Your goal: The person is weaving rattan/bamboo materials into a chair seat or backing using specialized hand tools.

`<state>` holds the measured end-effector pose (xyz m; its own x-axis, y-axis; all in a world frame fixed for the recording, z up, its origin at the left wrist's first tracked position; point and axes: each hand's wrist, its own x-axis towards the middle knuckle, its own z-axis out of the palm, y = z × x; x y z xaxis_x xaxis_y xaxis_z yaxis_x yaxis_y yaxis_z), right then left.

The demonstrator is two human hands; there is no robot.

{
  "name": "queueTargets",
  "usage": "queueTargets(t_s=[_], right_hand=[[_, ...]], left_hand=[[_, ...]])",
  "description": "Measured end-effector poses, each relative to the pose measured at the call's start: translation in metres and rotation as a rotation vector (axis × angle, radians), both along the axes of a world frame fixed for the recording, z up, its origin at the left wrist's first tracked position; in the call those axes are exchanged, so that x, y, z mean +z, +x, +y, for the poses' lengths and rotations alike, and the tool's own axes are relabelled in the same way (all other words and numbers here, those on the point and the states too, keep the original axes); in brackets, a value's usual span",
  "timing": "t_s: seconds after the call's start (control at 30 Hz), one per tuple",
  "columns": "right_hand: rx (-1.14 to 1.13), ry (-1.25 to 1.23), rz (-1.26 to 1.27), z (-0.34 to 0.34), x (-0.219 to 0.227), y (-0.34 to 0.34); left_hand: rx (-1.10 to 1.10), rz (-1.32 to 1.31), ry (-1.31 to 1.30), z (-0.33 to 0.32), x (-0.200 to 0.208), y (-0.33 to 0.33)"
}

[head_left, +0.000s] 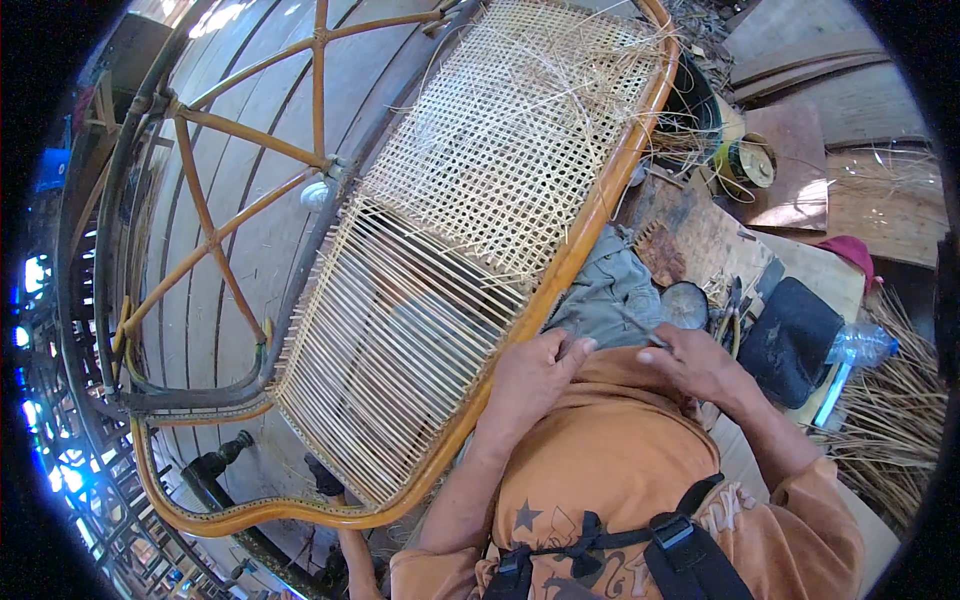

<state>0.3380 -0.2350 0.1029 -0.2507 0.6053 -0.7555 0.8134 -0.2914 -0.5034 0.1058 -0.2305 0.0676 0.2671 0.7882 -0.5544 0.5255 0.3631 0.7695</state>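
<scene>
The left hand (535,385) curls beside a curved, glossy orange-brown rattan frame (590,222), its half-woven pale cane panel (510,130) slanting leftward; the right hand (705,368) bends above an orange cloth shirt (600,460) — whether either hand grips anything, I cannot tell.

The left forearm (458,505) rises from below, the right forearm (778,440) slants inward, both in front of the torso (610,455). The left hand (528,378) and right hand (705,368) are near each other but apart, backs uppermost, thumbs pointing toward one another. Their other fingers (674,338) are partly hidden, leaving each grip unclear.
</scene>
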Motion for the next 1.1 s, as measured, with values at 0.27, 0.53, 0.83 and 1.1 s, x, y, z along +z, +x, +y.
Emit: queueTargets(t_s=[0.27,0.53,0.83,1.1], right_hand=[[-0.216,0.012,-0.280,-0.052,-0.041,0.057],[-0.187,0.006,-0.411,-0.098,-0.089,0.077],[-0.288,0.115,0.192,-0.015,-0.002,0.008],[0.096,0.158,0.370,0.073,0.001,-0.088]], left_hand=[[0.215,0.632,0.175,0.089,-0.046,-0.067],[0.182,0.518,0.154,0.100,-0.056,-0.067],[0.254,-0.529,0.112,0.026,0.017,0.007],[0.238,-0.398,0.341,0.027,0.001,-0.029]])
